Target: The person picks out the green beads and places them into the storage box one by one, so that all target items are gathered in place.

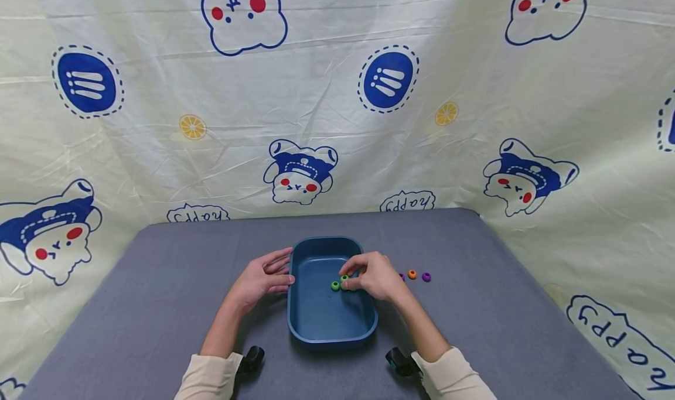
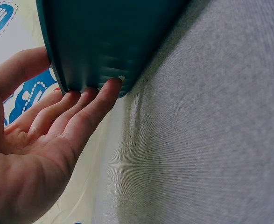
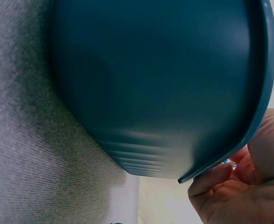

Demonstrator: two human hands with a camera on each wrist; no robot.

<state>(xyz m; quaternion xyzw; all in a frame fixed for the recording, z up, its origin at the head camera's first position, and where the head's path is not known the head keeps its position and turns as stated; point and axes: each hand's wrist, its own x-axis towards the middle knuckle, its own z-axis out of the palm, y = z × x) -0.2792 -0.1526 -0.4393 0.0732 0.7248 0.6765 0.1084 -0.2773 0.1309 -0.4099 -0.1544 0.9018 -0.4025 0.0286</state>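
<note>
- A smooth blue tray (image 1: 332, 321), rectangular with rounded corners and a raised rim, sits on a table (image 1: 158, 318) covered in grey, finely ribbed fabric; shallow ridges mark the tray's outer wall.
- At the tray's left side, a person's left hand (image 1: 265, 276) steadies it, thumb against the rim and extended fingers touching the wall.
- Over the tray's right half, the right hand (image 1: 373, 276), well apart from the left, pinches a small, glossy green bead (image 1: 344, 277) between thumb and forefinger.
- Inside the tray, just left of that pinch, lies a second green bead (image 1: 335, 286), round with a hole.
- Outside, to the right of the tray, an orange bead (image 1: 412, 274) rests between a purple bead (image 1: 426, 277) and another purple one partly hidden by the right hand.
- Beyond the tray hangs a creased, cream-coloured sheet (image 1: 327, 113) printed with cartoon animals and orange slices.
</note>
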